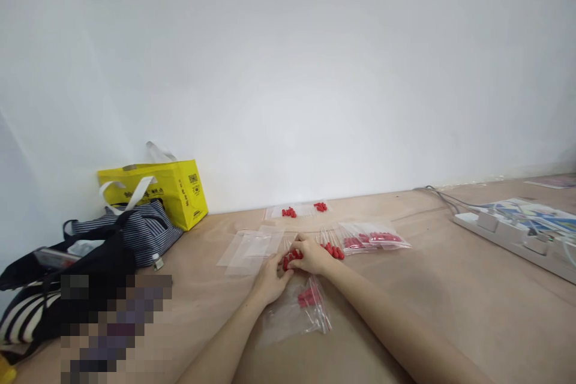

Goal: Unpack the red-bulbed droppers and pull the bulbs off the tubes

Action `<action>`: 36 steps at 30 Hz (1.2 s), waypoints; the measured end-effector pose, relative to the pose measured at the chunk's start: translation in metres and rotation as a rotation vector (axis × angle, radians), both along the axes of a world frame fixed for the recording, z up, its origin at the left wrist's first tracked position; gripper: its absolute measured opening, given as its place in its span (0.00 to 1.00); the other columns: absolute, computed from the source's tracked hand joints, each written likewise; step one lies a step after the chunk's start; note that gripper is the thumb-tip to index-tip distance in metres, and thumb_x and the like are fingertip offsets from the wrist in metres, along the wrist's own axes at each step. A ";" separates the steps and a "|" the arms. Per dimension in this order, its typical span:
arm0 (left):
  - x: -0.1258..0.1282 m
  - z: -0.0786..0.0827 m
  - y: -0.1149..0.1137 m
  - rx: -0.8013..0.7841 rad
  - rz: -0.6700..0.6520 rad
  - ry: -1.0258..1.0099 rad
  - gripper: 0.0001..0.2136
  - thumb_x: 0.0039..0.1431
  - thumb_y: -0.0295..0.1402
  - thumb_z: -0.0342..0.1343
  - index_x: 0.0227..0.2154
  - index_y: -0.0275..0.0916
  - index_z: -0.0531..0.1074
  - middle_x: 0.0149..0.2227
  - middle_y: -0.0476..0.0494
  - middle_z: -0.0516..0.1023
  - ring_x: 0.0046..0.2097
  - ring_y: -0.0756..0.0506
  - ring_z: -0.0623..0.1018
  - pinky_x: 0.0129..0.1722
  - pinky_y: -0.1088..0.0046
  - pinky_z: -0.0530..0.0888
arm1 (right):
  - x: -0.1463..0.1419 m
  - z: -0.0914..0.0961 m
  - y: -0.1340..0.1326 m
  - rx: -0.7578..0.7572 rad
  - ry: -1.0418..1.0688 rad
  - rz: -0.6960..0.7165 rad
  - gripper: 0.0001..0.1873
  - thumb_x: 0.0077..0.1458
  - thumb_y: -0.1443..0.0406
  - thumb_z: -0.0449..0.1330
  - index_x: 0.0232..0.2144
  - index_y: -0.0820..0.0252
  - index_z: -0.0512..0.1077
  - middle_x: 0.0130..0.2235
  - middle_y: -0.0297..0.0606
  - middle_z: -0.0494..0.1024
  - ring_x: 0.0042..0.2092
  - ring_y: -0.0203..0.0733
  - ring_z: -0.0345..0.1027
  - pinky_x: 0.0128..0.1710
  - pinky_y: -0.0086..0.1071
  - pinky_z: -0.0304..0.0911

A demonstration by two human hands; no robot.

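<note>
My left hand point(270, 279) and my right hand point(310, 256) meet at a small group of red-ended thin sticks point(293, 257), with fingers closed around the red ends from both sides. Part of the group is hidden behind my fingers. Just right of my right hand lies another row of red-ended sticks point(333, 250). Below my hands rests a clear zip bag point(288, 318) with several red pieces point(309, 296) inside near its opening. Flat clear bags point(247, 251) overlap to the left of my hands.
Filled zip bags point(373, 236) lie on the right, and more red-ended sticks point(288, 212) lie on plastic near the wall. A yellow bag point(189, 192), a striped bag point(146, 231) and a black bag point(108, 264) stand left. A power strip point(504, 234) with cables sits right.
</note>
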State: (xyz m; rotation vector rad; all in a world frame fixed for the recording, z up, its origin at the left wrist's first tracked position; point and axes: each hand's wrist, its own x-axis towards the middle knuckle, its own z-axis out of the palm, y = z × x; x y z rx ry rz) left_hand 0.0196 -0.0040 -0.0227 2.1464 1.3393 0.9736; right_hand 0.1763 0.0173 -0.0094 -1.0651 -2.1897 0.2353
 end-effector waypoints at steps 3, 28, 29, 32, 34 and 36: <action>0.000 -0.001 0.000 0.011 -0.023 -0.005 0.19 0.46 0.23 0.54 0.44 0.39 0.67 0.40 0.45 0.74 0.42 0.47 0.73 0.42 0.70 0.70 | 0.005 0.003 -0.006 -0.005 0.059 -0.020 0.10 0.43 0.62 0.62 0.29 0.60 0.70 0.33 0.35 0.66 0.33 0.35 0.64 0.33 0.28 0.60; 0.027 0.019 0.004 0.156 -0.046 0.197 0.16 0.49 0.32 0.55 0.43 0.37 0.69 0.44 0.40 0.71 0.48 0.42 0.68 0.49 0.65 0.63 | 0.050 -0.007 -0.102 -0.111 0.177 -0.021 0.06 0.45 0.69 0.56 0.19 0.60 0.69 0.20 0.31 0.67 0.27 0.34 0.60 0.28 0.26 0.54; 0.028 0.019 0.005 0.159 -0.055 0.198 0.16 0.49 0.32 0.54 0.43 0.37 0.70 0.43 0.41 0.72 0.47 0.42 0.68 0.49 0.65 0.63 | 0.050 -0.006 -0.102 -0.112 0.175 -0.024 0.06 0.45 0.69 0.56 0.20 0.60 0.69 0.20 0.31 0.67 0.27 0.34 0.60 0.28 0.26 0.54; 0.030 0.017 0.006 0.163 -0.081 0.198 0.15 0.50 0.31 0.53 0.42 0.37 0.70 0.43 0.41 0.73 0.46 0.42 0.69 0.48 0.65 0.64 | 0.050 -0.005 -0.103 -0.122 0.169 -0.033 0.06 0.46 0.69 0.55 0.21 0.60 0.70 0.20 0.31 0.67 0.27 0.34 0.60 0.29 0.26 0.54; 0.030 0.017 0.006 0.167 -0.091 0.195 0.15 0.50 0.29 0.52 0.42 0.37 0.70 0.44 0.41 0.73 0.47 0.42 0.70 0.48 0.64 0.64 | 0.050 -0.004 -0.103 -0.126 0.162 -0.032 0.06 0.46 0.69 0.55 0.22 0.60 0.71 0.20 0.31 0.67 0.28 0.35 0.60 0.29 0.26 0.54; 0.028 0.017 0.005 0.172 -0.098 0.191 0.15 0.50 0.26 0.51 0.42 0.37 0.70 0.44 0.41 0.73 0.47 0.43 0.70 0.49 0.64 0.64 | 0.050 -0.004 -0.104 -0.124 0.153 -0.029 0.06 0.47 0.69 0.55 0.24 0.60 0.72 0.20 0.32 0.67 0.28 0.35 0.60 0.29 0.27 0.54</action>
